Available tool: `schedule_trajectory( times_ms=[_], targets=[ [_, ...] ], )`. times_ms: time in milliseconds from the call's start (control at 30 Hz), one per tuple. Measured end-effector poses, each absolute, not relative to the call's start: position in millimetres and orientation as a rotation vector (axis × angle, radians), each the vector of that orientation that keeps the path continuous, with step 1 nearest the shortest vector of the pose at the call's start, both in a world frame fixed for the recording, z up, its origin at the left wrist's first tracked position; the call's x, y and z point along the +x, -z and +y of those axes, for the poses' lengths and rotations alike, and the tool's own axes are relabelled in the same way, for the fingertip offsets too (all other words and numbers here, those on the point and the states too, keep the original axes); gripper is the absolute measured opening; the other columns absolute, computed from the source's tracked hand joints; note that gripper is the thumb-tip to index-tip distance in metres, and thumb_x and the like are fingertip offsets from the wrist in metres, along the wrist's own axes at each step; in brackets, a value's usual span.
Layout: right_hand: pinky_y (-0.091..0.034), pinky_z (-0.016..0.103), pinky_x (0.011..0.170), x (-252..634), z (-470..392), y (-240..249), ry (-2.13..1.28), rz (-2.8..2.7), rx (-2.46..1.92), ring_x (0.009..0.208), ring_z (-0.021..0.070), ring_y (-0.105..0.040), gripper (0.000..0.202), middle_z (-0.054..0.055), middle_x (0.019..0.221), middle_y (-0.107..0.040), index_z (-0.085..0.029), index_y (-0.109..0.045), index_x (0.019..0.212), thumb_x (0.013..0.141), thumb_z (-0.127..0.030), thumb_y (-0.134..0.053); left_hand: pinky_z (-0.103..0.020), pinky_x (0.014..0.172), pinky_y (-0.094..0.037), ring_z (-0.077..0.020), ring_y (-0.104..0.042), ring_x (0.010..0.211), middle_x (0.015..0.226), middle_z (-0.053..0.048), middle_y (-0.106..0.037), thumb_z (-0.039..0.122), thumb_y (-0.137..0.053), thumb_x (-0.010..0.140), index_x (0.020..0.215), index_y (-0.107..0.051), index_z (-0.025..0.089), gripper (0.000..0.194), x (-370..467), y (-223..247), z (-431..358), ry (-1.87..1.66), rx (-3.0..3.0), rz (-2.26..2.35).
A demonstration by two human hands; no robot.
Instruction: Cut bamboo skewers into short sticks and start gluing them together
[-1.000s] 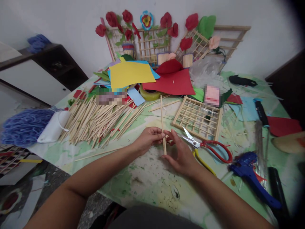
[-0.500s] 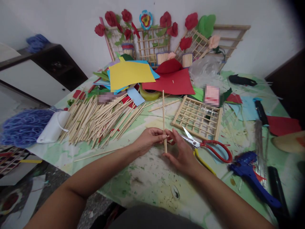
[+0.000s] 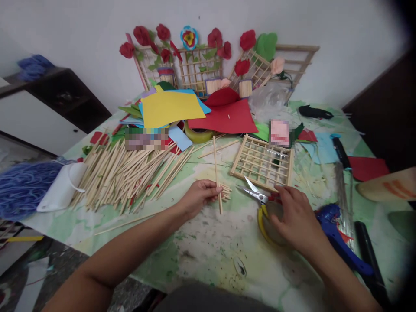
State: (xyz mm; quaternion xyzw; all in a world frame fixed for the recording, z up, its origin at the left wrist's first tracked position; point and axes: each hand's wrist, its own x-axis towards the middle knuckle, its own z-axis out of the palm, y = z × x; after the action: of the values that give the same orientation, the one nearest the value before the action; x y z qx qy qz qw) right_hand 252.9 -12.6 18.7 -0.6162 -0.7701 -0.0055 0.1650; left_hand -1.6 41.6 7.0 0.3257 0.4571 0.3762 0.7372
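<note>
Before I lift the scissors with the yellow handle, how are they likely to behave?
The scissors should feel stiff and perhaps heavy, because the blades look metallic. They may open or close when lifted, since the blades stand apart. Rolling seems unlikely: the wide yellow handle would probably stop it.

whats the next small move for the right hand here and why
Probably lift the scissors with the right hand: it is over their handles, the blades stand open, and the left hand holds a long stick close by, to the left of the blades.
</note>
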Motion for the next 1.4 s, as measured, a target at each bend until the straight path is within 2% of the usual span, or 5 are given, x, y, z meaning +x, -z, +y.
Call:
schedule_trajectory(
  times_ms=[333, 567, 1033, 1200, 1400],
  targets=[
    [-0.046, 0.045, 0.087, 253.6, -24.4, -11.0, 0.059, -2.170, -1.943, 0.098, 0.0323, -0.054, 0.050, 0.018, 0.102, -0.056, -0.008, -0.048, 0.113, 0.066, -0.022, -0.051, -0.028, 0.070, -0.046, -0.0194, -0.063, 0.075, 0.078, -0.007, -0.071, 0.029, -0.071, 0.069, 0.074, -0.073, 0.018, 0.012, -0.7, -16.4, 25.5, -0.822, 1.493, 1.176],
    [-0.044, 0.047, 0.090, 257.6, -30.1, -1.1, 0.007, -2.275, -1.931, 0.107, 0.0348, -0.052, 0.074, 0.022, 0.115, -0.054, -0.003, -0.035, 0.131, 0.063, -0.025, -0.054, -0.026, 0.069, -0.047, -0.0180, -0.065, 0.076, 0.082, -0.004, -0.072, 0.027, -0.064, 0.076, 0.084, -0.073, 0.022, 0.013, 5.3, -13.4, 16.7, -0.790, 1.754, 1.185],
    [-0.049, 0.038, 0.078, 248.3, -33.8, -12.5, -0.292, -1.967, -1.889, 0.093, 0.0260, -0.059, 0.071, 0.012, 0.106, -0.060, -0.015, -0.035, 0.131, 0.062, -0.021, -0.053, -0.026, 0.072, -0.050, -0.0175, -0.066, 0.080, 0.087, -0.005, -0.072, 0.029, -0.056, 0.082, 0.090, -0.068, 0.018, 0.018, 1.3, -14.0, 16.7, -0.735, 2.009, 1.256],
    [-0.049, 0.032, 0.062, 244.6, -37.2, -4.7, -0.440, -1.805, -1.901, 0.075, 0.0220, -0.062, 0.061, 0.006, 0.094, -0.063, -0.021, -0.042, 0.124, 0.068, -0.036, -0.060, -0.029, 0.075, -0.052, -0.0183, -0.066, 0.083, 0.089, -0.006, -0.071, 0.028, -0.060, 0.079, 0.090, -0.067, 0.016, 0.018, 3.9, -5.3, 22.3, -0.780, 1.647, 1.168],
    [-0.049, 0.035, 0.069, 243.3, -39.7, -10.7, -0.458, -1.966, -1.864, 0.084, 0.0246, -0.063, 0.060, 0.008, 0.103, -0.064, -0.021, -0.045, 0.126, 0.071, -0.041, -0.060, -0.029, 0.068, -0.054, -0.0171, -0.068, 0.072, 0.075, -0.005, -0.070, 0.027, -0.074, 0.065, 0.083, -0.065, 0.013, 0.025, 3.7, -7.4, 26.9, -0.730, 0.931, 1.019]
  ],
)
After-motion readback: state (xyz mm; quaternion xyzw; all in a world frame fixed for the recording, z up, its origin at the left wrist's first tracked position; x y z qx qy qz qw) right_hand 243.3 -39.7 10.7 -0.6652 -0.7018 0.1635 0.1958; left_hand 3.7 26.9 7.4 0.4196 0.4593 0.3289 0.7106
